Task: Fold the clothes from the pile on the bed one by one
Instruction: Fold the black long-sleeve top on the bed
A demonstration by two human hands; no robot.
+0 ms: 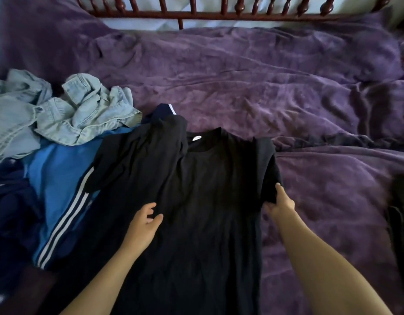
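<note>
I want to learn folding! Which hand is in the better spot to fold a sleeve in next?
The right. The right hand pinches the black T-shirt at its sleeve edge, so it could probably flip that side inward. The left hand rests mid-shirt, away from the other sleeve.

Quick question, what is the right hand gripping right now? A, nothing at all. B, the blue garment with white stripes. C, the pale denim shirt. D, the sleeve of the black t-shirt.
D: the right hand has its fingers curled round the sleeve edge of the black t-shirt spread on the bed.
</note>
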